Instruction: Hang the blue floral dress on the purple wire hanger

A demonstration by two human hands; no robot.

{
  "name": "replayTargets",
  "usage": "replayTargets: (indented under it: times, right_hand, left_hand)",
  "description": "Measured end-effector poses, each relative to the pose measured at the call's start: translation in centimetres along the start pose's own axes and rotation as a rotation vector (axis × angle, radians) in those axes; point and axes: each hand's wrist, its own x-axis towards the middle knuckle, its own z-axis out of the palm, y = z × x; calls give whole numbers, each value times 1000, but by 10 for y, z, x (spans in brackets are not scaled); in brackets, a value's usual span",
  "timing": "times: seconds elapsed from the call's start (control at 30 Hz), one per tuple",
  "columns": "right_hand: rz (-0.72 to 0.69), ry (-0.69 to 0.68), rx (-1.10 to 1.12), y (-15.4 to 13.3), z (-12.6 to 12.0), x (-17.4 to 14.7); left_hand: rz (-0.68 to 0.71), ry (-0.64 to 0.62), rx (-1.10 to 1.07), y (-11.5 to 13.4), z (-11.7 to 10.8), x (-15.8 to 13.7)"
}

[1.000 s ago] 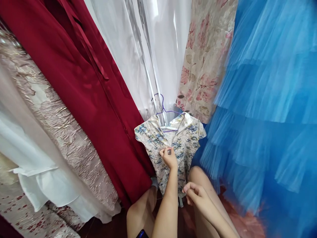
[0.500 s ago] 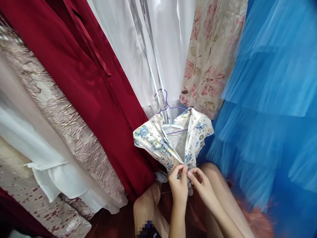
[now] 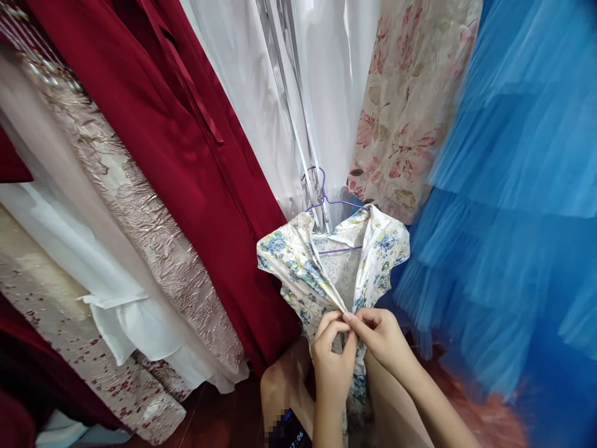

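Note:
A white dress (image 3: pixel 298 274) with blue and yellow flowers, cap sleeves and a folded collar hangs on a purple wire hanger (image 3: pixel 324 198). Its front opening forms a V that closes where my two hands meet. My left hand (image 3: pixel 333 348) pinches the front edge from the left, fingers curled. From the right, my right hand (image 3: pixel 380 336) pinches the same spot, thumb and fingertips close to the left ones. Any button or fastener there is hidden by the fingers. Below the hands the dress hangs down between my legs.
A red gown (image 3: pixel 186 168), a white gown (image 3: pixel 233 81) with ribbons, a pink-flowered dress (image 3: pixel 396 143) and a blue tulle dress (image 3: pixel 504 186) hang around. Pale lace gowns (image 3: pixel 153 236) hang at left. A dark screen showing digits (image 3: pixel 293 432) lies by my left leg. The floor (image 3: pixel 209 410) is dark reddish.
My right hand has moved left and up, so its fingertips now meet those of my left hand at the dress front. The view has shifted slightly.

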Motion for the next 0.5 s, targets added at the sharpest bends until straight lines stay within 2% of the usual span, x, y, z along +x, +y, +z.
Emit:
replayTargets:
  times: [0.13, 0.23, 0.37, 0.5]
  right_hand:
    - [-11, -7, 24, -4, 1, -1]
    - [17, -78, 124, -7, 0, -1]
    - [50, -131, 186, -3, -3, -3]
    - [110, -200, 266, 0, -9, -4]
  left_hand:
    - [-164, -54, -351, -6, -3, -4]
    - [-243, -57, -463, -11, 1, -6]
    - [-258, -47, -319, -15, 10, -5]
    - [-194, -36, -122, -16, 13, -5]
